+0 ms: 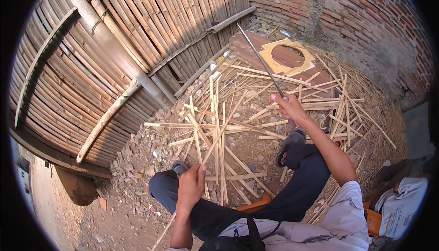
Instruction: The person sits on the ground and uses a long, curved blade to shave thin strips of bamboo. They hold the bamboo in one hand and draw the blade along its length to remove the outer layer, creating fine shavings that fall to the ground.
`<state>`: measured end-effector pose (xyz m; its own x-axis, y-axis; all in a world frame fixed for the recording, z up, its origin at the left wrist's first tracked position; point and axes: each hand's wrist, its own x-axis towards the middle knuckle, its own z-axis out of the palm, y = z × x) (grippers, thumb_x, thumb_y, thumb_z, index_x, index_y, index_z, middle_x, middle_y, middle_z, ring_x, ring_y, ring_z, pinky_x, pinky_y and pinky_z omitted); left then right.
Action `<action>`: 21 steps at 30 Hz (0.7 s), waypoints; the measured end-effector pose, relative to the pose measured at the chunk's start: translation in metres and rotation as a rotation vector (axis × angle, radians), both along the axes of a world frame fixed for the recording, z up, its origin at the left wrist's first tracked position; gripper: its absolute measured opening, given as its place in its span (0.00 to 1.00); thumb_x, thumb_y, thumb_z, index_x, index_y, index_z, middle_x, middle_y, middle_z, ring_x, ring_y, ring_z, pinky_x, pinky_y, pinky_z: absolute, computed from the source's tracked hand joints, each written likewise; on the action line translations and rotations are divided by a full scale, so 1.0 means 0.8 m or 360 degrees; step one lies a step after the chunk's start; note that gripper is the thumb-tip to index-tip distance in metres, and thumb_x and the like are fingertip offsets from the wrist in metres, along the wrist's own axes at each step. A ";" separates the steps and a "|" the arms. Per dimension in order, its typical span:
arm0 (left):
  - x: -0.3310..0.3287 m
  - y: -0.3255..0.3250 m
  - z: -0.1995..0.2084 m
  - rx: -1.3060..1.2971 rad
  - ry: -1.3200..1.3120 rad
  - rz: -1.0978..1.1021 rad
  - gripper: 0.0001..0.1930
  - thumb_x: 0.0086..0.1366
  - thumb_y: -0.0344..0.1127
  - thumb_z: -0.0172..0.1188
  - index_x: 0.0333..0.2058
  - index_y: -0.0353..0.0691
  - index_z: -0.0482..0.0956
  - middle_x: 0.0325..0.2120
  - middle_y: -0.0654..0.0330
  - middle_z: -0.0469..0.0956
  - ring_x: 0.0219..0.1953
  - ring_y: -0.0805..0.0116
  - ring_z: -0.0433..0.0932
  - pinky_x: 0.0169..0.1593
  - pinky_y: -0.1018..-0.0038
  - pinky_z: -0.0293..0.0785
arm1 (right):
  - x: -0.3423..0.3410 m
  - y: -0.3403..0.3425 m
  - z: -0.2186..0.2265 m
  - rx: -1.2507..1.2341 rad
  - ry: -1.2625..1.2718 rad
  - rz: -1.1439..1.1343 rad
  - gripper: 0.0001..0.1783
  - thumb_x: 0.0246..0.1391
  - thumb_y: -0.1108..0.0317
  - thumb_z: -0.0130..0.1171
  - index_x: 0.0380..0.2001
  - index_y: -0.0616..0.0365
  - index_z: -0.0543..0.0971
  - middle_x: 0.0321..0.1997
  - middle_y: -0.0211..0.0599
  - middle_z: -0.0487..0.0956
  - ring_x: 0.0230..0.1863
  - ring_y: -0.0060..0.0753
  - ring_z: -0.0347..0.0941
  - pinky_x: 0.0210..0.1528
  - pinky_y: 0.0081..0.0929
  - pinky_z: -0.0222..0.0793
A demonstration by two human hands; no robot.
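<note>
My left hand (190,188) rests near my left knee, its fingers closed around a long, thin bamboo strip (221,136). The strip slants from beside my left forearm up and away over the ground. Out in front on the right, my right hand (291,109) grips the handle of a long knife (261,58). Its narrow dark blade points up and to the far left, apart from the strip. Between my feet and beyond them, many split bamboo strips (211,99) lie crossed in a loose heap.
More strips (343,107) lie at the right. Farther off, a yellowish board with a round hole (307,62) lies on a brown panel (247,50). A bamboo wall (114,31) stands left, a brick wall (352,18) behind. Bags (404,200) sit at my right, and rubble (132,159) covers the ground.
</note>
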<state>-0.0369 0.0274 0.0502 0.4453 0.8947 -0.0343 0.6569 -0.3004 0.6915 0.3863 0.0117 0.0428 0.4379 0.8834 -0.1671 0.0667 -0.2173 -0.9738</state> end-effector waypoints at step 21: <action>0.043 -0.018 -0.003 0.0247 -0.0153 -0.0198 0.21 0.61 0.37 0.74 0.50 0.36 0.83 0.30 0.48 0.84 0.30 0.52 0.84 0.38 0.63 0.78 | -0.022 0.009 0.013 0.0231 0.0594 -0.0009 0.13 0.65 0.61 0.67 0.38 0.51 0.72 0.14 0.15 0.62 0.11 0.10 0.54 0.14 0.18 0.49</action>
<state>-0.0028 0.0130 0.0480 0.5473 0.8239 0.1472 0.5416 -0.4826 0.6883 0.3690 0.0186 0.0529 0.3753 0.9073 -0.1896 -0.2985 -0.0753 -0.9514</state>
